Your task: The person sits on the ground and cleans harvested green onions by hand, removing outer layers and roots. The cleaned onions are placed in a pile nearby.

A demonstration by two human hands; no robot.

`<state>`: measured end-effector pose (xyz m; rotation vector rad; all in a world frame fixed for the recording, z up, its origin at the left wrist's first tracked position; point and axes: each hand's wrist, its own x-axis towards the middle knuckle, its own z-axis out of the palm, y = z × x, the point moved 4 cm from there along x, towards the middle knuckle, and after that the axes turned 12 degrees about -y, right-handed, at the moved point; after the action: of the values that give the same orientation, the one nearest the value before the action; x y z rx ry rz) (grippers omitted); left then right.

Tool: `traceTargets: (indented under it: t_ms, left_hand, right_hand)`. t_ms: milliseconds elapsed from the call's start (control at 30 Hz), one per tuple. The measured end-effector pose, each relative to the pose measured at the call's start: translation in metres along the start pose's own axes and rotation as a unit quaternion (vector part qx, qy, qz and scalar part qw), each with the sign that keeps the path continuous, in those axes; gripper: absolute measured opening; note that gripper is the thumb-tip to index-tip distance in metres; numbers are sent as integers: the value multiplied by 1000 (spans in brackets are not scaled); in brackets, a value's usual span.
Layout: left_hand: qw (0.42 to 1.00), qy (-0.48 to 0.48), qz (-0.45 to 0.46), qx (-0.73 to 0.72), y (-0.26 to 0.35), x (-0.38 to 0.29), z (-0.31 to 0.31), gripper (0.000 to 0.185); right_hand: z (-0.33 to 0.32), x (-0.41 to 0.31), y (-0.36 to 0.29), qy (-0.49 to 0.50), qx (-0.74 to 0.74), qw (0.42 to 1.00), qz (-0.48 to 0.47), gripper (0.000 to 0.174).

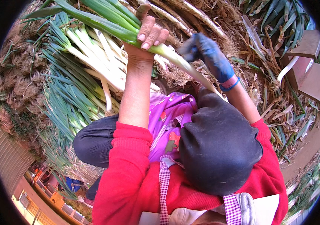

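Observation:
My bare left hand (148, 33) is closed around a large green onion stalk (182, 63), just where the green leaves turn to white stem. The stalk slants down to the right, its lower end beside my dark-clad knee (219, 146). My right hand (205, 53), in a blue glove with a blue band at the wrist, is raised just above the white stem, partly blurred; its fingers are curled, and whether it holds anything is not clear. White-stemmed green onions (92, 56) lie in a pile left of my left forearm.
Unpeeled onions with roots (188, 17) lie beyond my hands. Dry husks and leaves (278, 112) litter the ground at right, near a board-like stand (315, 78) with a white stem at it. Heaped roots (19, 76) are at far left. Another green onion pile (309, 185) lies at lower right.

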<state>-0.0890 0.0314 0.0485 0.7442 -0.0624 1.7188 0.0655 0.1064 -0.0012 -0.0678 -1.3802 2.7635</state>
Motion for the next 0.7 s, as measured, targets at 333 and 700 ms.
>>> traceTargets:
  t_ms: [333,700]
  left_hand:
    - [998,-59,-29,4,-15,11,0,55]
    - [998,25,30,47,76,-24,-16,70]
  right_hand:
    - [15,4,6,176,-85,979,52,39]
    - [-130,-223,57,453,55,861,223,57]
